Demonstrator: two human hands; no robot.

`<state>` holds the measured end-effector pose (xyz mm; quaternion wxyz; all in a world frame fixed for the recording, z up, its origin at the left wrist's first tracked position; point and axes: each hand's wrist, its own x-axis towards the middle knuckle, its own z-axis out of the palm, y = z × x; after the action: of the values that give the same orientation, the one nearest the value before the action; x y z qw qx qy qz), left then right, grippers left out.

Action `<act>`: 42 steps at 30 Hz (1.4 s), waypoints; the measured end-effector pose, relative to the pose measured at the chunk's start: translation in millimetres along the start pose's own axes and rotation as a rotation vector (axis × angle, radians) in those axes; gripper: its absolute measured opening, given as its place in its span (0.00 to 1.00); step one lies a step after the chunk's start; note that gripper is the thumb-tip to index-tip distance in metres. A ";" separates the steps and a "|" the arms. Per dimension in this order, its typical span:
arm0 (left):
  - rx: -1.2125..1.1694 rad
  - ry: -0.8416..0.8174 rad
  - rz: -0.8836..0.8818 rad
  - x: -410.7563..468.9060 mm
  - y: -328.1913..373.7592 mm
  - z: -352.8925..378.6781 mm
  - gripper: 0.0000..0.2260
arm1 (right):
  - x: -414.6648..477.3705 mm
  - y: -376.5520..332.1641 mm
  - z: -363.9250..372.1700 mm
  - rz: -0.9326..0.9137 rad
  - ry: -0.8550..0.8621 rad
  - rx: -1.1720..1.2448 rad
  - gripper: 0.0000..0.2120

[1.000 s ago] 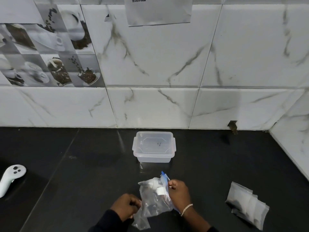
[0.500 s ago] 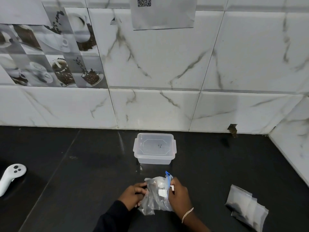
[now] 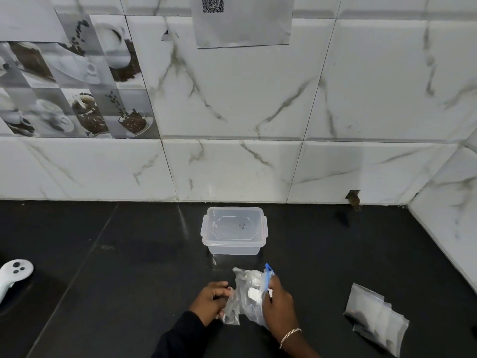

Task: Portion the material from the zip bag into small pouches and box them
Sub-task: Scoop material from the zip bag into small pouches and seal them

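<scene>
Both hands have a closed grip on the zip bag (image 3: 246,303), held low over the black table (image 3: 134,288) just in front of the box (image 3: 233,231). The left hand (image 3: 210,302) has its fingers curled round the bag's left edge, pinching the crumpled plastic; the right hand (image 3: 278,306) clasps the right side just below the blue zip strip (image 3: 269,272), its fingers folded over the film, a bracelet (image 3: 290,337) on the wrist. The bag is clear, creased and bunched, with a small white patch (image 3: 254,295) showing through it; what it contains is too blurred to make out. The box is translucent with its lid on and stands near the tiled wall (image 3: 258,99). A stack of small pouches (image 3: 375,319) lies flat on the table well to the right, greyish and partly overlapping — how many there are I cannot tell. At the far left a white controller (image 3: 14,273) is cut off by the frame edge, and a sheet with a QR code (image 3: 244,24) on the wall is cropped at the top.
</scene>
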<state>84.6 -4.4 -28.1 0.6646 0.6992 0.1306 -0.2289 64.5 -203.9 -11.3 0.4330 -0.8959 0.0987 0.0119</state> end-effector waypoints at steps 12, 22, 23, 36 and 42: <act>0.078 -0.049 -0.068 14.8 15.3 27.6 0.14 | 6.6 10.7 -20.5 -0.050 -0.137 0.156 0.23; 0.202 -0.080 0.230 0.3 31.0 36.9 0.11 | 17.4 43.1 -7.5 0.236 0.005 0.312 0.12; 0.290 -0.094 0.283 0.9 31.5 36.8 0.12 | 19.7 44.4 -7.2 0.265 -0.021 0.337 0.11; 0.428 -0.044 0.382 -3.8 31.2 34.0 0.15 | 30.9 37.8 -25.9 0.447 -0.373 0.679 0.08; 0.394 -0.029 0.325 -13.8 27.5 22.4 0.11 | 29.4 36.2 -35.4 0.396 -0.371 0.749 0.08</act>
<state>82.9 -27.1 2.3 0.5454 0.8237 -0.0402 -0.1500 84.3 -258.3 -20.3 0.7266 -0.6243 0.1864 0.2182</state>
